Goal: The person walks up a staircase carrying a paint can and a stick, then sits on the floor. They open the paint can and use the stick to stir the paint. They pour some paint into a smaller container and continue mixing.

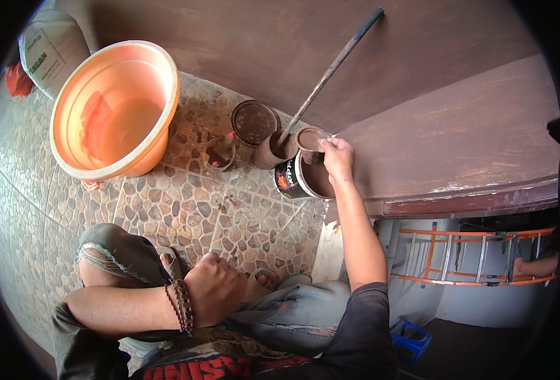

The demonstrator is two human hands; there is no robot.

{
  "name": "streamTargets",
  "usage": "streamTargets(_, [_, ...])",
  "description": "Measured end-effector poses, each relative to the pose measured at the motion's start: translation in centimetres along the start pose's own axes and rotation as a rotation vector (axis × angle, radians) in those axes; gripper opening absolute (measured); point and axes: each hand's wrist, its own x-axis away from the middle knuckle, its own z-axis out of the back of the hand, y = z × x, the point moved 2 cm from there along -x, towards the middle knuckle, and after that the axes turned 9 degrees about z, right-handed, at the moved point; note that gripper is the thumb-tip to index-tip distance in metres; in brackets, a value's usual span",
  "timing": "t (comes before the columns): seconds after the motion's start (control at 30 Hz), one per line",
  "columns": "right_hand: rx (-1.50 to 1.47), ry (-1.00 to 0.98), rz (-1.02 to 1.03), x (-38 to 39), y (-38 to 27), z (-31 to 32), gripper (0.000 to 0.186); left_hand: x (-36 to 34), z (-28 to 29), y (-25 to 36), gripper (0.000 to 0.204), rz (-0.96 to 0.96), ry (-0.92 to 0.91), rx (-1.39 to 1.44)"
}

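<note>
In my right hand (338,158) is a small cup (309,139) coated in brown, pinched at its rim. It is held over the mouth of a black paint bucket (286,178), which contains brown paint (318,177). Beside the bucket stands a brown-smeared pot (267,155) with a long stick (330,73) leaning out of it, up against the wall. My left hand (216,288) is closed in a fist near my bent knee, a braided bracelet (182,307) on its wrist. Nothing shows in that fist.
A large orange tub (115,161) stands on the pebble-patterned floor (159,209) at left, with a white sack (52,50) behind. A round brown-stained lid (254,120) and a small container (220,152) sit near the pot. At right are an orange ladder (445,256) and a blue stool (412,339).
</note>
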Motion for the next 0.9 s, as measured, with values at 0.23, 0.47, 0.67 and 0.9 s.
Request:
streamTargets(0.23, [0.352,0.067,0.129,-0.3,-1.0,-0.7,0.017,0.1,0.0,-0.1,0.036,-0.008,0.021,-0.012])
streamTargets(0.47, [0.546,0.067,0.207,-0.6,-1.7,-1.2,0.019,0.1,0.2,-0.4,0.034,-0.018,0.002,0.036])
streamTargets(0.67, [0.605,0.049,0.249,-0.6,-2.3,-1.6,0.017,0.0,-0.1,-0.5,0.032,-0.022,0.014,0.052])
streamTargets(0.9, [0.667,0.002,0.267,-0.6,-3.5,-2.0,0.018,0.0,0.0,-0.6,0.030,-0.023,0.041,0.028])
